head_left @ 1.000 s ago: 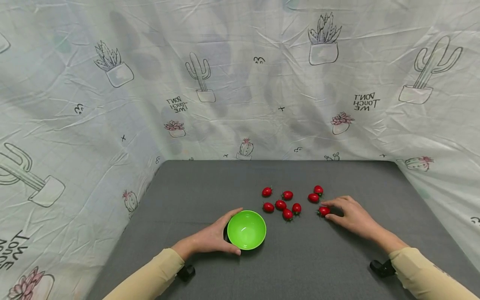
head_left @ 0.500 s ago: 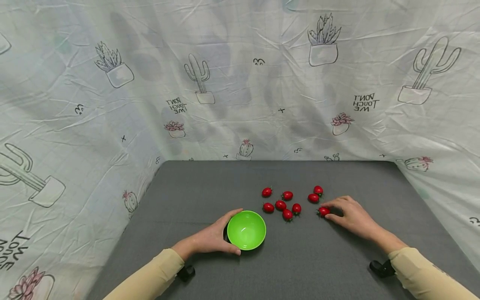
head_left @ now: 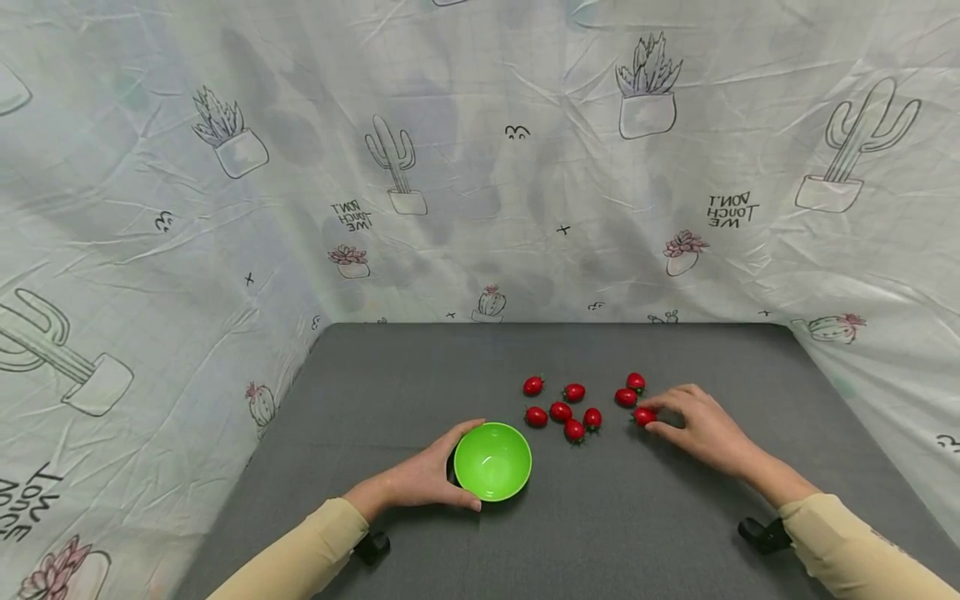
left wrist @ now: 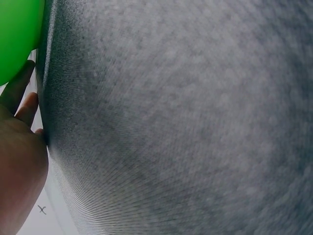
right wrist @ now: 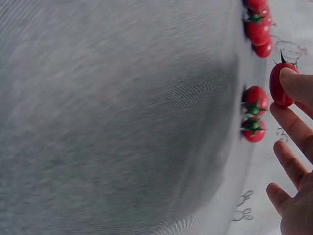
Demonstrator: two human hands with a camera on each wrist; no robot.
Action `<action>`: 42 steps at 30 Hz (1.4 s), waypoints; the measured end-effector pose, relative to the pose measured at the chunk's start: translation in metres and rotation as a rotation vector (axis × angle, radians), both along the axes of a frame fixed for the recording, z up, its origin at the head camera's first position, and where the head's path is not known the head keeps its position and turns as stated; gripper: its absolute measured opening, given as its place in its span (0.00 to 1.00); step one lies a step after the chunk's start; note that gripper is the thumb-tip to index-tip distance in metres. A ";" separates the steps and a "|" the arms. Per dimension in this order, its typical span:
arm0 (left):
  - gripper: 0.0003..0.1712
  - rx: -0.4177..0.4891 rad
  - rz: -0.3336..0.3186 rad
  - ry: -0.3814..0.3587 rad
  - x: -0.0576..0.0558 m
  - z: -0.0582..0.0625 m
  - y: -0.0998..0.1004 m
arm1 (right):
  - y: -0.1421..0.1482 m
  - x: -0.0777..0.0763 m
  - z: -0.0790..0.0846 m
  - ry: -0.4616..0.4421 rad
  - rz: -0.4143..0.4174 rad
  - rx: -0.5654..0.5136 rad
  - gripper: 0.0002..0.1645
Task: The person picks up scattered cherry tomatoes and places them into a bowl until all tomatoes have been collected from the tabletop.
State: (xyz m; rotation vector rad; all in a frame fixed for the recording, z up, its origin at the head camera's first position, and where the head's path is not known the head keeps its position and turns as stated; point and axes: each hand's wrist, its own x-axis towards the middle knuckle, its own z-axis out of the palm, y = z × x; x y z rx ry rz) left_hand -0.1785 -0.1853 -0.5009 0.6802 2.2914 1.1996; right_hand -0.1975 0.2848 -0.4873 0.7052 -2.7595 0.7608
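My left hand (head_left: 424, 478) holds the side of a small green bowl (head_left: 492, 463), thumb at the near side and fingers at the far side. Nothing lies inside the bowl. In the left wrist view only the bowl's outer wall (left wrist: 17, 39) shows above the fingers. To the right, my right hand (head_left: 705, 432) pinches a red cherry tomato (head_left: 643, 417) between thumb and fingertips. The right wrist view shows that tomato (right wrist: 278, 88) held just off the table, its green stem upward; the other fingers are spread.
Several loose cherry tomatoes (head_left: 560, 412) lie between the bowl and my right hand. Two more tomatoes (head_left: 626, 397) sit close beside the pinched one. The table (head_left: 420, 358) is dark grey, and a patterned curtain (head_left: 465, 167) hangs behind it and at both sides.
My right hand has shifted slightly up and to the left, carrying the pinched tomato off its spot. The left hand and bowl stay in place.
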 end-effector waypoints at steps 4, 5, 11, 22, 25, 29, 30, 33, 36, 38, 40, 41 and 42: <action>0.66 0.000 0.005 -0.008 0.000 0.001 0.000 | -0.006 -0.001 0.009 0.037 0.021 -0.008 0.18; 0.66 0.000 0.006 -0.009 0.000 0.001 0.000 | -0.008 -0.001 0.012 0.040 0.023 -0.010 0.18; 0.65 -0.001 0.006 -0.009 0.001 0.001 0.000 | -0.020 0.000 0.028 0.045 0.058 -0.031 0.20; 0.65 0.009 -0.003 -0.009 0.002 -0.002 -0.001 | -0.054 0.004 0.047 0.075 0.169 -0.062 0.23; 0.65 0.005 -0.010 0.001 0.001 -0.002 -0.001 | -0.064 0.005 0.050 0.081 0.202 -0.065 0.23; 0.66 0.000 -0.009 0.005 0.001 -0.003 -0.001 | -0.076 0.005 0.054 0.062 0.238 -0.071 0.22; 0.66 0.000 -0.007 0.003 0.001 -0.002 -0.001 | -0.080 0.005 0.055 0.054 0.245 -0.073 0.22; 0.66 0.004 -0.007 -0.001 0.001 -0.002 -0.001 | -0.090 0.005 0.059 0.045 0.271 -0.081 0.22; 0.66 0.010 -0.010 -0.005 0.001 -0.002 0.000 | -0.100 0.005 0.062 0.034 0.300 -0.097 0.22; 0.66 0.010 -0.011 -0.005 0.001 -0.002 -0.001 | -0.107 0.005 0.063 0.035 0.321 -0.098 0.22; 0.66 0.010 -0.012 -0.004 0.001 -0.003 -0.001 | -0.113 0.004 0.063 0.044 0.340 -0.090 0.21; 0.66 0.011 -0.012 -0.005 0.000 -0.003 -0.001 | -0.116 0.003 0.063 0.050 0.350 -0.084 0.21; 0.66 0.010 -0.012 -0.005 0.000 -0.003 -0.001 | -0.119 0.002 0.063 0.054 0.363 -0.083 0.21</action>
